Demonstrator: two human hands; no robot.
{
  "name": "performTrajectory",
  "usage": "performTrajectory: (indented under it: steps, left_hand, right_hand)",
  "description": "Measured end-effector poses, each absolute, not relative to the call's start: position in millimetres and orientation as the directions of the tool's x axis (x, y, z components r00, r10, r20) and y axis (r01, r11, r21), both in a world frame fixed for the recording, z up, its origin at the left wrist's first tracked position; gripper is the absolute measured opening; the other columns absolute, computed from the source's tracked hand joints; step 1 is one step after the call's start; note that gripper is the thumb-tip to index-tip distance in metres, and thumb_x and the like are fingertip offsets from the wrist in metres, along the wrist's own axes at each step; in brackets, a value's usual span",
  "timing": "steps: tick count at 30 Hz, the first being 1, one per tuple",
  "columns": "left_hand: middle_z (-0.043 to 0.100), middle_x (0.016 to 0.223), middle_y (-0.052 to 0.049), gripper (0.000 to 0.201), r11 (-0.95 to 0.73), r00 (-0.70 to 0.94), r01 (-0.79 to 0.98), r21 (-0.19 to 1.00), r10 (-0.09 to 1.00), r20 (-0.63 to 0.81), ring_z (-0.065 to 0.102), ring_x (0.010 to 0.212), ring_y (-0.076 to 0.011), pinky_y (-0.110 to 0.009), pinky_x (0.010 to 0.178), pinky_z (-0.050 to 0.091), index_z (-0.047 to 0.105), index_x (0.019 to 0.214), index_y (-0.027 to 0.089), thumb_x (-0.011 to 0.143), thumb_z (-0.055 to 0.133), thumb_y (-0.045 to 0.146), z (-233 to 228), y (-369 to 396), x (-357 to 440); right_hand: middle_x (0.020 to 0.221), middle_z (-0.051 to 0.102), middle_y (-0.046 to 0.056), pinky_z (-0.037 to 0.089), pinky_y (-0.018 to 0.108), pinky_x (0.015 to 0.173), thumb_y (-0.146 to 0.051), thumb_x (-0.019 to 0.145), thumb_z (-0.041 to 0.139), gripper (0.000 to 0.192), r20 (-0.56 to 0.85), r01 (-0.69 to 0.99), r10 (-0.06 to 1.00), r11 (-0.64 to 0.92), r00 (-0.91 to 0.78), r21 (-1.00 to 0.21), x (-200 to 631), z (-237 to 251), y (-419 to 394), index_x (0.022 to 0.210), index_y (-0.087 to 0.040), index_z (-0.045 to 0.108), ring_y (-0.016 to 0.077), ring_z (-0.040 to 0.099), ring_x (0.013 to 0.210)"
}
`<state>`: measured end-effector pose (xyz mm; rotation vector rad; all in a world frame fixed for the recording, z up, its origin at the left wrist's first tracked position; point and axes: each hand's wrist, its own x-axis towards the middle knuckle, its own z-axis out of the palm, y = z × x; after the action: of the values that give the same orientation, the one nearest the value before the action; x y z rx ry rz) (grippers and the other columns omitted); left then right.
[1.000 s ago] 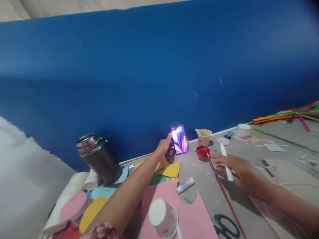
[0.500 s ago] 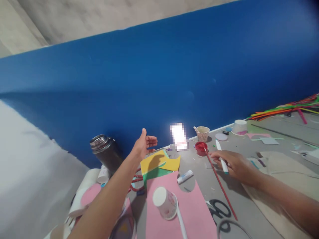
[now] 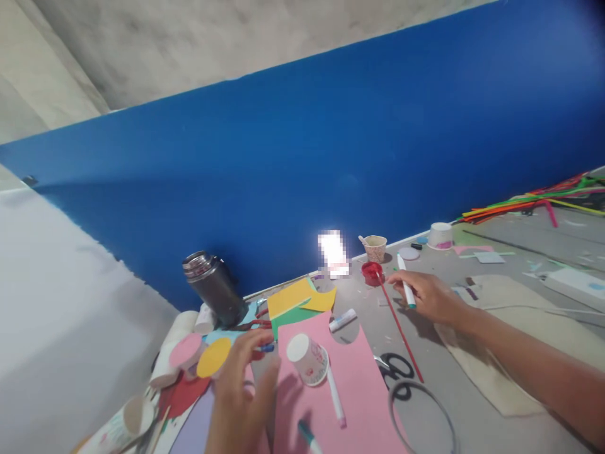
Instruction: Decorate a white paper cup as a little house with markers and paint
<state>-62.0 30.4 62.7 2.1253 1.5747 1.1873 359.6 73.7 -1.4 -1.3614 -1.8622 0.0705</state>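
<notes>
My right hand (image 3: 428, 299) is closed around a white marker (image 3: 403, 275) with a teal end, above the grey table. Lower down, my left hand (image 3: 246, 384) is spread with thumb and fingers apart and looks unoccupied. A small blue piece (image 3: 266, 348) shows beside its fingertips. To its right, an upturned paper cup (image 3: 306, 362) stands on pink paper (image 3: 362, 384) that has a rounded cut-out. Alongside the cup lies a white marker with a pink end (image 3: 336, 394). Another marker, with a teal end (image 3: 307, 432), is partly out of frame.
Black-handled scissors (image 3: 397, 372), a glue stick (image 3: 343, 320) and a red stick (image 3: 399, 325) lie mid-table. A dark flask (image 3: 215, 290) leans at the left. Yellow paper (image 3: 288, 297), a small cup (image 3: 375, 250) and coloured strips (image 3: 524, 205) are along the blue wall.
My left hand has drawn back from near the wall down beside the pink paper. The teal-ended marker at the bottom has come into view. My right hand still holds its marker.
</notes>
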Motion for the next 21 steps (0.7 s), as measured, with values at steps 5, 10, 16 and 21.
performTrajectory:
  steps: [5, 10, 16, 21]
  left_hand:
    - [0.057, 0.159, -0.016, 0.074, -0.646, 0.478, 0.746, 0.161, 0.689, 0.545, 0.06, 0.142, -0.0383, -0.053, 0.111, 0.056, 0.039, 0.165, 0.031, 0.094, 0.063, 0.035, -7, 15, -57]
    - [0.045, 0.168, -0.02, 0.107, -0.665, 0.576, 0.745, 0.057, 0.684, 0.447, 0.053, 0.148, -0.0434, -0.06, 0.114, 0.051, 0.009, 0.173, 0.027, 0.088, 0.073, 0.035, -24, 27, -56]
    - [0.05, 0.163, -0.02, 0.09, -0.578, 0.483, 0.811, 0.088, 0.747, 0.457, 0.049, 0.151, -0.0417, -0.065, 0.12, 0.044, 0.027, 0.167, 0.023, 0.084, 0.063, 0.021, -19, 50, -45]
    - [0.054, 0.157, -0.017, 0.078, -0.505, 0.381, 0.817, 0.278, 0.834, 0.398, 0.056, 0.145, -0.037, -0.06, 0.117, 0.049, 0.039, 0.162, 0.025, 0.085, 0.055, 0.016, -7, 59, -42]
  right_hand:
    - [0.094, 0.084, 0.004, 0.057, 0.031, 0.072, -0.021, 0.094, 0.055, 0.022, 0.568, 0.788, 0.818, 0.408, -0.091, -0.462, 354, -6, 75, 0.106, -0.026, 0.072, 0.0223, 0.079, 0.081]
    - [0.09, 0.083, 0.004, 0.055, 0.029, 0.069, -0.023, 0.095, 0.057, 0.019, 0.554, 0.794, 0.827, 0.397, -0.093, -0.46, 352, -6, 75, 0.104, -0.025, 0.073, 0.0202, 0.076, 0.074]
    - [0.086, 0.082, 0.003, 0.055, 0.029, 0.067, -0.027, 0.097, 0.056, 0.019, 0.523, 0.798, 0.848, 0.375, -0.089, -0.471, 356, -6, 74, 0.105, -0.025, 0.073, 0.0201, 0.076, 0.071]
    - [0.085, 0.082, 0.003, 0.058, 0.028, 0.066, -0.036, 0.104, 0.051, 0.023, 0.519, 0.798, 0.851, 0.367, -0.081, -0.478, 357, -2, 71, 0.111, -0.026, 0.071, 0.0216, 0.08, 0.076]
